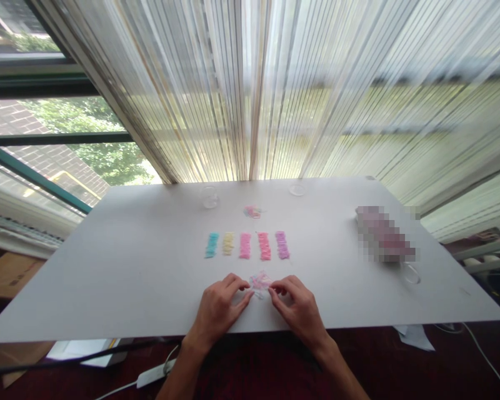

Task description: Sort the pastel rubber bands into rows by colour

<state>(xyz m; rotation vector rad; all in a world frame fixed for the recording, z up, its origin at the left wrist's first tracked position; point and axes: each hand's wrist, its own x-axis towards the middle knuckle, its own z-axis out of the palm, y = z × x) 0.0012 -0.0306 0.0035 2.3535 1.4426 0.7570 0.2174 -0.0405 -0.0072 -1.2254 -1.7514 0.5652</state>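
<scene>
While a small multicoloured pile (260, 280) is flanked on the table (158, 278) by both hands | left hand (223, 305): partly open, fingers curled | right hand (298, 305): pinched at pile's right edge

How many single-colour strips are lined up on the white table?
5, in one row from left to right: teal strip, pale yellow strip, pink strip, coral-pink strip and purple strip.

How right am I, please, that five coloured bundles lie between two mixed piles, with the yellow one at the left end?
The left end is wrong: the head view shows the turquoise bundle there, the yellow bundle second. All five lie between the far pile and near pile.
</scene>
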